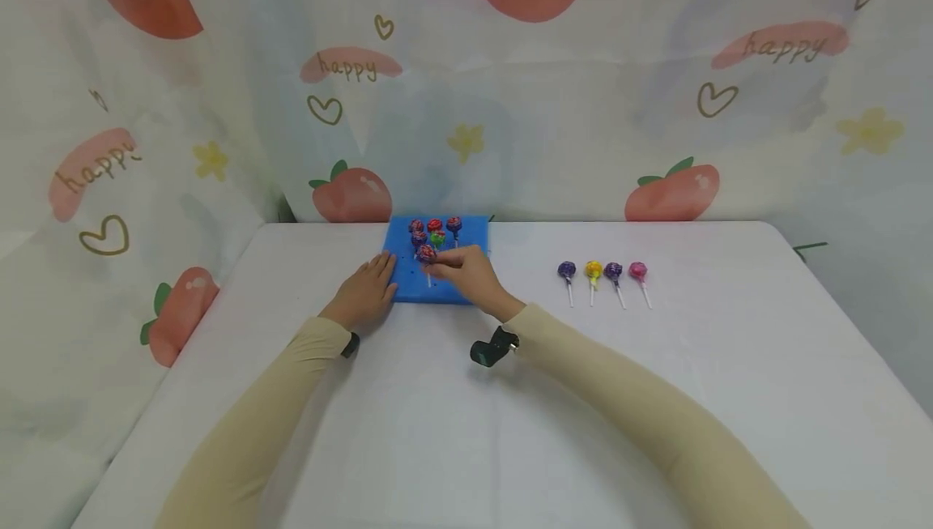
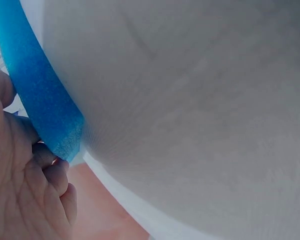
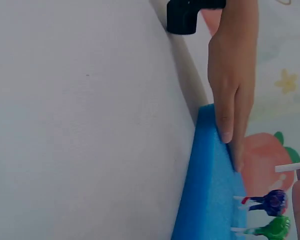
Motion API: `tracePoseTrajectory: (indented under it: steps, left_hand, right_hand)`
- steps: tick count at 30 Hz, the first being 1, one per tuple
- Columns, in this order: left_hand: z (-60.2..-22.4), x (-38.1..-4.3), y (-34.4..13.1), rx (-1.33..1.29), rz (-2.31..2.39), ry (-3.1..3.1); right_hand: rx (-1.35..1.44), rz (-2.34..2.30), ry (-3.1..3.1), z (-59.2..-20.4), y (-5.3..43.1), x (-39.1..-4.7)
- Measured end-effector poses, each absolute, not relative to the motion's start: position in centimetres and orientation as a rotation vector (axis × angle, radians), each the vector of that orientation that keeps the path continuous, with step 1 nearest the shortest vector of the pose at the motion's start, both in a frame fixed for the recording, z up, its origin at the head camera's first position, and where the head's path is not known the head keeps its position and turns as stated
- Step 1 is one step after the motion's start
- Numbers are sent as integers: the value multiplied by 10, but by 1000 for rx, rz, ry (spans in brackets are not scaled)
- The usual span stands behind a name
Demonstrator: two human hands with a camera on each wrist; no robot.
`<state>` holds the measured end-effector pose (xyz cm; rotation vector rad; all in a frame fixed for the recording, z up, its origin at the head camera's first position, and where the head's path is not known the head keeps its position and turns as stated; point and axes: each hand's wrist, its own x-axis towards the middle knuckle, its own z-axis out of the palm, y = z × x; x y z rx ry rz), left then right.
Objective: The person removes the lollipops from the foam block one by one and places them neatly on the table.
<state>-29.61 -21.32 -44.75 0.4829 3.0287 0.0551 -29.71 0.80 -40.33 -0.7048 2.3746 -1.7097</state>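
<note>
The lollipop [image 1: 426,254] is in the right grip [image 1: 470,274], pinched between thumb and fingers just below its head. It is to the left of that hand, above the near half of the blue block [image 1: 440,294]. Its head is up and its stick [image 1: 428,279] points down; in the right wrist view the stick's lower end is clear of the block. The wrapper is shiny, mottled red and dark blue, and the stick is plain white.

The left grip [image 1: 368,290] holds nothing clenched: its fingers are extended and rest against the block's left edge. The block is flat, with small dark holes [image 1: 413,273] in its top, and lies at the far side of the white counter [image 1: 437,415].

Five more lollipops stand in the block beyond the held one: three in the far row, with a red one [image 1: 435,225] in the middle, and two nearer, the right one green [image 1: 437,238]. To the right, well apart from the block, four lie side by side on the counter: dark purple [image 1: 567,269], yellow [image 1: 594,268], purple [image 1: 614,270] and pink [image 1: 638,270], sticks pointing near.
</note>
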Motion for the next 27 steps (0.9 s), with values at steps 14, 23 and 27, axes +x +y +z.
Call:
tracePoseTrajectory:
  steps: [14,23,27]
  left_hand:
    - [-439,-288,-212,508,71,3037]
    - [-441,-290,-211,507,63,3024]
    - [-442,-291,-212,525,60,3031]
  right_hand:
    - [-618,-1731,2325,-371,83,-268]
    - [-501,-1649,2476,-353,138,-263]
    - [-418,-1614,2553,-350,164,-264]
